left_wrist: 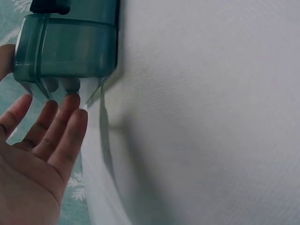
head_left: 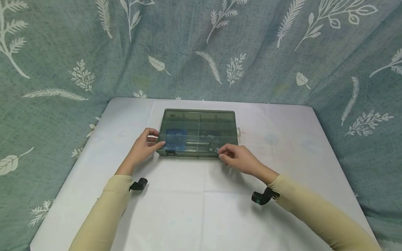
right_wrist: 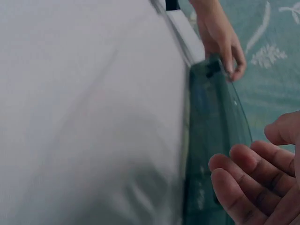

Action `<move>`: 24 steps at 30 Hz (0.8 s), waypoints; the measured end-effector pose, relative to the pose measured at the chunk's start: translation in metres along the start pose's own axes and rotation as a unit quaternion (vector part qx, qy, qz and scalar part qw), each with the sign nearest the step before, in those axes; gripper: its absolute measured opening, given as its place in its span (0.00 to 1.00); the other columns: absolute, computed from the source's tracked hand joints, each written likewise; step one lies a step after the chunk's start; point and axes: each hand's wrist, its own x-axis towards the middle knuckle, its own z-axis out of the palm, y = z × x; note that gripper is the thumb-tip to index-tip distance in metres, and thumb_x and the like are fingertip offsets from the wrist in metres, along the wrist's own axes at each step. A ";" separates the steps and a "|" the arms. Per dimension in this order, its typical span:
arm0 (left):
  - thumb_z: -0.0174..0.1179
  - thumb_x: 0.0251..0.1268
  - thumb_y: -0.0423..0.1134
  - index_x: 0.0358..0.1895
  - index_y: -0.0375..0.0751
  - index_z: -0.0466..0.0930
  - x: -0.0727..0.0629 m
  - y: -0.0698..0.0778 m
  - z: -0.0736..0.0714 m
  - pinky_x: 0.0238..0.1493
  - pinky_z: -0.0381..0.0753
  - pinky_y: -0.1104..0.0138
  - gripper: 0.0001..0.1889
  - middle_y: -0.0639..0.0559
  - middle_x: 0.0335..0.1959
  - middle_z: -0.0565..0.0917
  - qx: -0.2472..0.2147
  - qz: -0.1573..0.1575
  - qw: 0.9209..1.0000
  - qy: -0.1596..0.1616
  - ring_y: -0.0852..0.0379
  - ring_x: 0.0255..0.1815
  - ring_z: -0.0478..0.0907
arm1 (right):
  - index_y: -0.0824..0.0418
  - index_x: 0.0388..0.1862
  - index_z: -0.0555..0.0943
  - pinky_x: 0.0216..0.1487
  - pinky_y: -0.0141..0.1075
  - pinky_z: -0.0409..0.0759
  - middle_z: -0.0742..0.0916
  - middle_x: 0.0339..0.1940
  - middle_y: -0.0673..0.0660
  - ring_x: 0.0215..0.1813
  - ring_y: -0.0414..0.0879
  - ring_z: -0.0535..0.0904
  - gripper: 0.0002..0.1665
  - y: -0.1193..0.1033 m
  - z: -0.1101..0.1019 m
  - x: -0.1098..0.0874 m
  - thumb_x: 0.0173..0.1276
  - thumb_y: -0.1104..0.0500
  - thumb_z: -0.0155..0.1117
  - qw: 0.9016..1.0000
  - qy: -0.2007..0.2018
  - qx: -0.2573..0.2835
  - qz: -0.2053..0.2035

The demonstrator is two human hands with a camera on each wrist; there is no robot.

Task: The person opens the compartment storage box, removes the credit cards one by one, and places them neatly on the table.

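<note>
On the white table [head_left: 176, 212], the green organizer box [head_left: 199, 130] is being pinched by the left hand [head_left: 143, 146]; tilting is being risked, the right hand [head_left: 242, 158] being held loosely curled at the near-right corner.

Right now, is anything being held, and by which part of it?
The left grip seems to hold the green case by its left end. Whether the right grip, at the near right corner, also holds it cannot be told.

Case [head_left: 199, 133] dark green; tabletop [head_left: 176, 212] white; backdrop [head_left: 185, 38] blue-green, white-leaf-patterned.
</note>
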 end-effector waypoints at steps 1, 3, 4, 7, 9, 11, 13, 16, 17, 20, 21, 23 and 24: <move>0.65 0.71 0.53 0.67 0.40 0.63 0.000 0.000 0.001 0.67 0.76 0.43 0.32 0.37 0.69 0.67 -0.001 -0.002 1.000 -0.001 0.35 0.68 0.71 | 0.60 0.57 0.83 0.37 0.39 0.85 0.89 0.43 0.57 0.39 0.49 0.85 0.16 -0.001 0.003 0.001 0.79 0.52 0.59 1.000 -0.004 -0.003 -0.001; 0.64 0.71 0.53 0.68 0.41 0.61 -0.001 0.001 0.002 0.67 0.75 0.43 0.33 0.37 0.71 0.65 -0.004 -0.003 1.000 -0.004 0.35 0.69 0.70 | 0.59 0.56 0.83 0.38 0.39 0.85 0.89 0.43 0.56 0.40 0.45 0.84 0.16 -0.004 0.009 0.002 0.79 0.53 0.59 1.000 -0.008 -0.012 -0.007; 0.64 0.71 0.54 0.68 0.41 0.61 -0.001 0.001 0.002 0.67 0.75 0.42 0.33 0.37 0.72 0.64 -0.006 -0.004 1.000 -0.006 0.35 0.69 0.70 | 0.59 0.56 0.83 0.39 0.39 0.84 0.89 0.43 0.54 0.40 0.42 0.84 0.15 -0.004 0.012 0.003 0.79 0.52 0.59 1.000 -0.009 -0.018 -0.011; 0.64 0.71 0.55 0.69 0.42 0.61 -0.001 0.002 0.003 0.67 0.75 0.42 0.34 0.38 0.74 0.62 -0.011 -0.006 1.000 -0.008 0.36 0.70 0.69 | 0.58 0.55 0.84 0.40 0.37 0.84 0.88 0.41 0.49 0.41 0.38 0.82 0.16 -0.006 0.022 0.007 0.78 0.51 0.59 0.999 -0.013 -0.037 -0.025; 0.64 0.71 0.55 0.69 0.42 0.61 -0.001 0.002 0.003 0.66 0.75 0.41 0.34 0.38 0.74 0.63 -0.014 -0.007 1.000 -0.007 0.36 0.70 0.69 | 0.58 0.55 0.84 0.41 0.36 0.83 0.88 0.40 0.47 0.41 0.38 0.81 0.16 -0.007 0.029 0.011 0.78 0.51 0.59 0.998 -0.017 -0.046 -0.035; 0.64 0.71 0.55 0.69 0.42 0.61 -0.001 0.002 0.004 0.66 0.75 0.41 0.34 0.38 0.73 0.64 -0.019 -0.009 1.000 -0.006 0.36 0.71 0.68 | 0.58 0.55 0.84 0.41 0.36 0.83 0.87 0.40 0.46 0.40 0.37 0.81 0.16 -0.008 0.036 0.015 0.78 0.51 0.59 0.998 -0.023 -0.048 -0.042; 0.64 0.70 0.54 0.70 0.42 0.61 -0.001 0.001 0.004 0.66 0.75 0.41 0.34 0.39 0.73 0.65 -0.026 -0.009 1.000 -0.005 0.36 0.71 0.68 | 0.58 0.55 0.84 0.41 0.35 0.83 0.88 0.40 0.47 0.39 0.37 0.81 0.16 -0.008 0.043 0.018 0.78 0.51 0.59 0.998 -0.028 -0.043 -0.044; 0.65 0.70 0.54 0.70 0.43 0.61 -0.001 0.000 0.006 0.66 0.75 0.40 0.34 0.41 0.73 0.66 -0.035 -0.009 0.999 -0.001 0.37 0.71 0.67 | 0.57 0.55 0.84 0.38 0.35 0.83 0.88 0.40 0.50 0.37 0.37 0.81 0.15 -0.010 0.053 0.024 0.79 0.52 0.59 0.998 -0.039 -0.025 -0.039; 0.65 0.70 0.54 0.70 0.43 0.61 -0.001 0.000 0.007 0.66 0.75 0.40 0.34 0.41 0.73 0.66 -0.038 -0.009 0.999 0.001 0.37 0.72 0.67 | 0.57 0.55 0.84 0.38 0.35 0.83 0.88 0.40 0.51 0.36 0.38 0.82 0.15 -0.010 0.056 0.026 0.79 0.52 0.59 0.998 -0.042 -0.018 -0.037; 0.65 0.71 0.54 0.71 0.44 0.61 -0.001 -0.002 0.007 0.66 0.75 0.40 0.34 0.41 0.73 0.66 -0.041 -0.009 0.999 0.006 0.37 0.72 0.67 | 0.58 0.56 0.84 0.35 0.35 0.84 0.88 0.40 0.53 0.34 0.43 0.84 0.15 -0.012 0.065 0.032 0.79 0.52 0.59 0.998 -0.052 0.012 -0.031; 0.65 0.70 0.54 0.71 0.44 0.61 -0.002 -0.002 0.008 0.66 0.75 0.40 0.34 0.42 0.73 0.66 -0.041 -0.010 0.999 0.007 0.37 0.72 0.67 | 0.58 0.56 0.84 0.34 0.35 0.85 0.88 0.40 0.53 0.35 0.44 0.84 0.15 -0.013 0.069 0.034 0.79 0.52 0.59 0.998 -0.054 0.022 -0.029; 0.65 0.70 0.55 0.71 0.45 0.60 -0.002 -0.003 0.008 0.66 0.75 0.40 0.35 0.42 0.73 0.66 -0.042 -0.011 0.999 0.007 0.37 0.72 0.67 | 0.58 0.57 0.83 0.33 0.36 0.86 0.89 0.40 0.53 0.35 0.47 0.85 0.15 -0.015 0.075 0.039 0.79 0.53 0.59 0.997 -0.057 0.043 -0.028; 0.65 0.70 0.55 0.72 0.44 0.60 -0.002 -0.004 0.008 0.65 0.75 0.40 0.35 0.41 0.74 0.66 -0.041 -0.010 0.999 0.007 0.37 0.72 0.67 | 0.58 0.57 0.83 0.33 0.36 0.86 0.89 0.40 0.53 0.35 0.48 0.86 0.15 -0.015 0.078 0.041 0.79 0.53 0.59 0.997 -0.058 0.051 -0.027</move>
